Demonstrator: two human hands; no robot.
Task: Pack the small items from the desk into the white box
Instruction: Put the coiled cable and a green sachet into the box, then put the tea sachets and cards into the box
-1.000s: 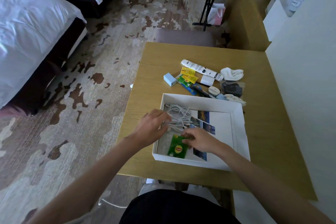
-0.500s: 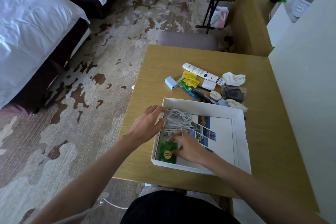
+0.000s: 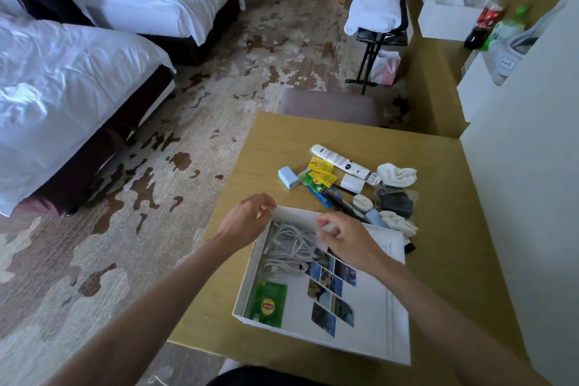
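Green packet (image 3: 268,304): Lipton-marked sachet, lies flat in the near-left corner of the white box (image 3: 398,341), against the left wall.
White box: shallow, open-topped, sits on the near half of the desk (image 3: 445,263); a printed sheet with small photo tiles (image 3: 332,291) lines its floor.
Cable (image 3: 291,249): white, loosely coiled, rests in the far-left part of the box, beyond the green packet; one plug end shows at the near side of the coil.
Left hand (image 3: 246,222): at the far-left corner of the box, fingers curled toward the rim; fingertips close together at the rim; whether they clamp it, cannot tell.
Right hand (image 3: 347,240): over the far part of the box, just right of the cable; thumb and forefinger pinched near a small pale object; whether they actually hold it, cannot tell.
Items not yet packed: clustered on the desk just beyond the box's far wall.
Charger block (image 3: 287,177): pale blue, leftmost of the cluster.
Sachets (image 3: 319,174): yellow and green, overlapping, just right of the charger.
Pens (image 3: 336,200): dark, angled toward the box's far edge.
White tube (image 3: 343,163): long, printed, lies diagonally at the far side of the cluster.
Socks: white one (image 3: 396,175) at far right; dark one (image 3: 394,202) nearer, beside it.
Chair (image 3: 329,106): upholstered, against the far desk edge.
Beds (image 3: 62,81): two, white linen, far left.
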